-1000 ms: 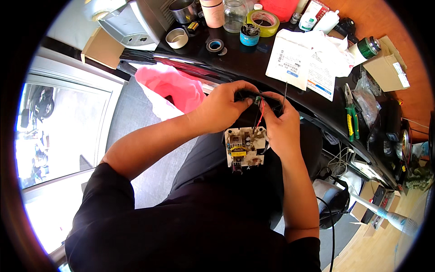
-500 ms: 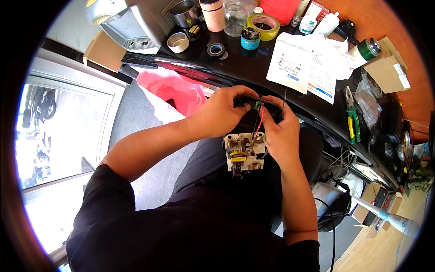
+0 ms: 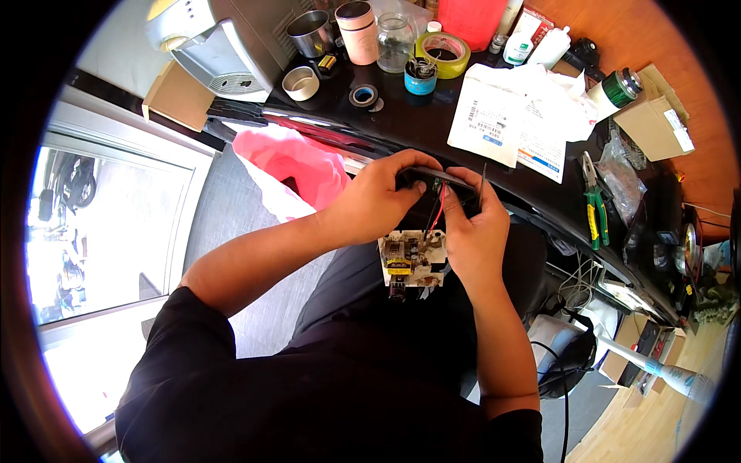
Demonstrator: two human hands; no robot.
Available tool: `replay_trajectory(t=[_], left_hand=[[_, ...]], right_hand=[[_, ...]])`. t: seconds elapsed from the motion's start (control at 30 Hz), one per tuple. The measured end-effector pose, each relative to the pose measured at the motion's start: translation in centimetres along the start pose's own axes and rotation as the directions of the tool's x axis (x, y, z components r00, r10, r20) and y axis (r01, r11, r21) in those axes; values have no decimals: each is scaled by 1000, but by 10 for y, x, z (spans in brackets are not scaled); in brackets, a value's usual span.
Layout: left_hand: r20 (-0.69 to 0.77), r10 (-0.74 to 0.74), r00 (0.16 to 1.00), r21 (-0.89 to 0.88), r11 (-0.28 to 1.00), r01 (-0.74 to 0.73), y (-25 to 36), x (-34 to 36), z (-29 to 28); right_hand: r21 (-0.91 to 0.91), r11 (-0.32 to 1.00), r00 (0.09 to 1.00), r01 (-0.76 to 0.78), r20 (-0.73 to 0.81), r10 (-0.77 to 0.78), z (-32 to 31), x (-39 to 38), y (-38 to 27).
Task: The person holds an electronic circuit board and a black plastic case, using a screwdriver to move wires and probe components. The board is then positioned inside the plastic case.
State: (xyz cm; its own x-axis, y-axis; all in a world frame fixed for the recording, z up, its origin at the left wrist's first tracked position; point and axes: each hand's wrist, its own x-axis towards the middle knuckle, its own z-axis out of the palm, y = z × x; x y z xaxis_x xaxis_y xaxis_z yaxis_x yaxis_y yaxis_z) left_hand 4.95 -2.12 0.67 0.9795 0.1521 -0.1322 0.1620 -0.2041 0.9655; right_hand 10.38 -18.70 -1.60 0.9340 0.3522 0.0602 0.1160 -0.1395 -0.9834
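Note:
My left hand (image 3: 377,199) is closed on the left end of a black casing piece (image 3: 445,176), its thumb pressed on the inner side. The other end is gripped by my right hand (image 3: 477,235). A thin dark rod-like tool (image 3: 484,184) sticks up by the right fingers; its lower part is hidden. From a small green part in the casing, a red wire (image 3: 437,217) and a dark wire run down to a circuit board (image 3: 421,272). The pale board, with a yellow-wrapped component, hangs above my lap, below both hands.
Beyond my hands, the dark desk (image 3: 421,127) holds paper sheets (image 3: 485,119), yellow tape (image 3: 442,51), a blue tin (image 3: 420,77), a glass jar (image 3: 395,42) and green-yellow pliers (image 3: 593,202). A pink-lined bag (image 3: 297,166) stands left, and a backpack (image 3: 567,359) lies low at right.
The board has shifted slightly left and tilted under the hands. The casing has tipped, showing more of its flat outer face. Both hands keep their hold, and the view has moved a little.

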Motion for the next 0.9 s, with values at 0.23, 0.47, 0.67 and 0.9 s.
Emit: replay_trajectory(t=[0.23,0.47,0.67,0.9], left_hand=[[-33,26,999,41,999,-25,6,-3,6],[-59,-2,998,145,989,10,6,-1,6],[-93,41,995,142,989,-27,7,-5,10],[-97,-5,995,150,989,20,2,3,11]], right_hand=[[96,995,999,-15,-29,17,0,-6,4],[33,999,998,3,-65,-1,2,-8,2],[45,999,997,12,-80,-8,2,-8,4],[15,999,998,-45,-53,46,1,-3,5]])
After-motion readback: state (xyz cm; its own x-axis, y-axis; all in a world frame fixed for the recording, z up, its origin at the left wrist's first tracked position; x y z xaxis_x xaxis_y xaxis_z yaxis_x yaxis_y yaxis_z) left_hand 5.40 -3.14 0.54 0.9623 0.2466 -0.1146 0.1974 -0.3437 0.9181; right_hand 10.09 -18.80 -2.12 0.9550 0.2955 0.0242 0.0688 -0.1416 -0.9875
